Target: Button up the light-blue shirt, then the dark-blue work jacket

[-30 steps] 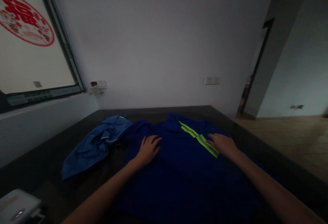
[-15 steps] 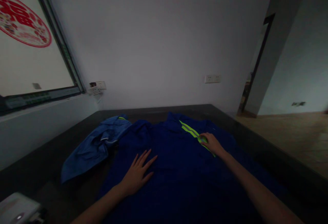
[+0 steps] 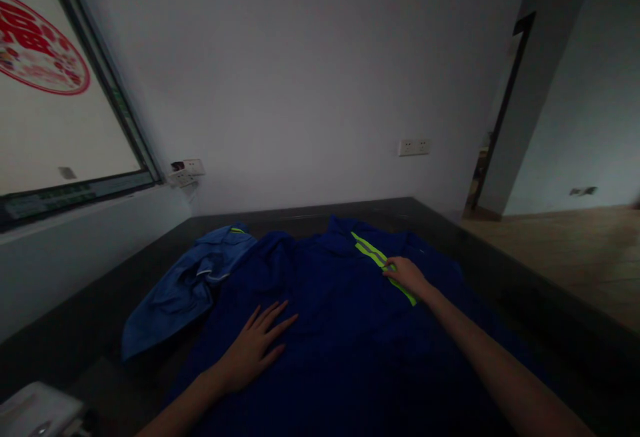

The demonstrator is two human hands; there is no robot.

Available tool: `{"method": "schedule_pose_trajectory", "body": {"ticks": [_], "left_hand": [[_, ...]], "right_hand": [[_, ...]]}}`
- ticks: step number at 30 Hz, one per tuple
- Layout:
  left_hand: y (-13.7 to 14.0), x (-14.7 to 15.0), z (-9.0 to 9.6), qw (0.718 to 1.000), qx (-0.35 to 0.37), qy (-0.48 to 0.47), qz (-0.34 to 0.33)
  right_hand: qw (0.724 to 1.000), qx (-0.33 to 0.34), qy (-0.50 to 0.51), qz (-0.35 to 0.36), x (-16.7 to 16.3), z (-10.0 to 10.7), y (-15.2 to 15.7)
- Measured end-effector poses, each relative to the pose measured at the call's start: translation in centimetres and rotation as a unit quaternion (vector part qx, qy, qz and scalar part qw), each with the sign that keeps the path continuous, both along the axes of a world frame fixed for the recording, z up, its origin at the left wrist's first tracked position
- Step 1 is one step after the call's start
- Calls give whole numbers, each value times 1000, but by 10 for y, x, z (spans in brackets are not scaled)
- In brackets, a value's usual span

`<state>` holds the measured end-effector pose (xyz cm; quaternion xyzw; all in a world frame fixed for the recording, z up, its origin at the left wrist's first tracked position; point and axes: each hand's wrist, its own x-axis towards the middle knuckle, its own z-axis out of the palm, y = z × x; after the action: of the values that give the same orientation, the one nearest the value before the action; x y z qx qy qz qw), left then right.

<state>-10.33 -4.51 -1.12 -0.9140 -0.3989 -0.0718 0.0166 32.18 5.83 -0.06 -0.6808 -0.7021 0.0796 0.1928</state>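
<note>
A dark blue work jacket (image 3: 330,317) lies spread over the dark tabletop, its collar toward the wall. My left hand (image 3: 253,351) rests flat on its left part, palm down and fingers spread. A yellow-green reflective strip (image 3: 367,250) with a grey middle band runs slantwise across the jacket's right chest. On the lower half of that strip, the fingers of my right hand (image 3: 406,275) are drawn together in a pinch. How much cloth sits between those fingertips is hard to see in the dim light.
A lighter blue garment (image 3: 185,297) lies crumpled at the left, touching the jacket. At the lower left corner stands a pale box-shaped object (image 3: 43,413), partly cut off. The dark table (image 3: 300,212) meets the wall, which carries sockets (image 3: 414,147). A window (image 3: 65,123) is at left.
My left hand has slid a little left and toward me over the jacket. My right hand has shifted slightly along the strip, whose lower part looks flatter. The view has moved a little.
</note>
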Motion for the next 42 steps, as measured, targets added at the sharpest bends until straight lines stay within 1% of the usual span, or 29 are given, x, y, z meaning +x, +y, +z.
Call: {"method": "schedule_pose_trajectory", "body": {"ticks": [2, 4, 8, 11, 13, 14, 16, 17, 19, 20, 21, 22, 24, 26, 27, 29, 31, 34, 38, 42], "left_hand": [[3, 3, -2, 1000, 7, -13, 12], [8, 12, -5, 999, 12, -28, 32], [25, 40, -12, 995, 39, -67, 69], [32, 60, -12, 991, 62, -96, 70], [31, 71, -4, 990, 56, -117, 50], [28, 77, 4, 990, 41, -131, 30], [22, 93, 23, 985, -12, -172, -21], [19, 104, 34, 978, -45, -201, -45], [17, 131, 55, 954, -105, -269, -82], [18, 147, 62, 939, -124, -307, -90], [20, 162, 66, 923, -139, -347, -89], [23, 177, 66, 906, -149, -389, -75], [31, 202, 55, 873, -151, -463, -21], [38, 216, 33, 847, -149, -509, 32], [41, 219, 21, 841, -155, -517, 42], [44, 219, 1, 836, -178, -518, 39], [45, 216, -11, 830, -204, -518, 25], [45, 213, -12, 812, -222, -539, 29], [46, 214, -7, 786, -222, -576, 42], [46, 215, -7, 770, -231, -594, 22]], "right_hand": [[1000, 4, 5, -10, -2, 3, 0], [999, 22, 31, -8, -2, 8, -3], [991, 72, 112, 4, -4, 25, -14], [985, 90, 147, 5, -13, 34, -23], [982, 96, 164, 4, -20, 37, -30], [980, 97, 173, 5, -23, 39, -33], [976, 98, 193, 8, -29, 42, -39], [974, 99, 203, 11, -31, 43, -42], [971, 95, 220, 21, -36, 46, -49], [969, 94, 227, 27, -39, 46, -52], [967, 94, 235, 36, -41, 46, -55], [964, 96, 242, 48, -43, 46, -58], [958, 97, 257, 77, -45, 41, -60], [954, 81, 273, 98, -46, 34, -61], [952, 64, 281, 103, -47, 30, -60], [948, 29, 298, 106, -46, 22, -57], [942, 4, 316, 113, -46, 18, -56], [938, -4, 326, 115, -47, 18, -57], [948, -4, 298, 114, -50, 24, -61], [955, 8, 277, 106, -51, 25, -61]]}}
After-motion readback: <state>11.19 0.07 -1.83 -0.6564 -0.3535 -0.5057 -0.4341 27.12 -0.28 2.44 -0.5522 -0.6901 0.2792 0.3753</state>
